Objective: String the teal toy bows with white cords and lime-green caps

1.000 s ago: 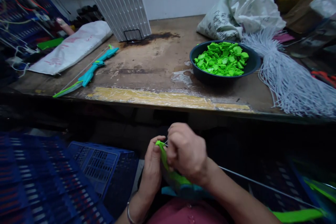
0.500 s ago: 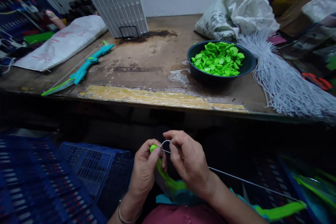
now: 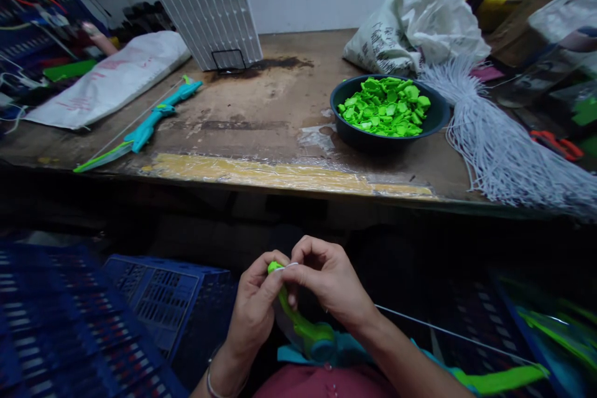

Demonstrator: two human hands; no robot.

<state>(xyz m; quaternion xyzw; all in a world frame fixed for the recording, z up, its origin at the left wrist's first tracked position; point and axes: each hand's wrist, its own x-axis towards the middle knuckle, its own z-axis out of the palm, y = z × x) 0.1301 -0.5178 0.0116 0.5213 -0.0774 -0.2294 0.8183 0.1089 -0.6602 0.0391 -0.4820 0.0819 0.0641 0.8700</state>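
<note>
A green and teal toy bow point(image 3: 308, 337) lies across my lap, its far green end reaching to the lower right. My left hand point(image 3: 254, 308) is closed around the bow's near green tip, thumb and fingers pinching it. At that tip my right hand point(image 3: 333, 283) pinches a white string point(image 3: 443, 331) between thumb and forefinger, right beside the left thumb. The string runs on behind my right wrist to the bow's far end. Whether it is knotted or looped at the tip is hidden by my fingers.
On the table, a dark bowl point(image 3: 333, 113) holds green plastic pieces; a bundle of white strings point(image 3: 508, 143) lies beside it. Another toy bow point(image 3: 149, 127) rests at left, near a white sack point(image 3: 116, 78). Blue crates point(image 3: 153, 292) stand below left. Red-handled scissors point(image 3: 557, 144) lie right.
My right hand has turned and come closer to my left. The string's raised loop at the tip has been drawn down and now lies nearly flat between my fingers.
</note>
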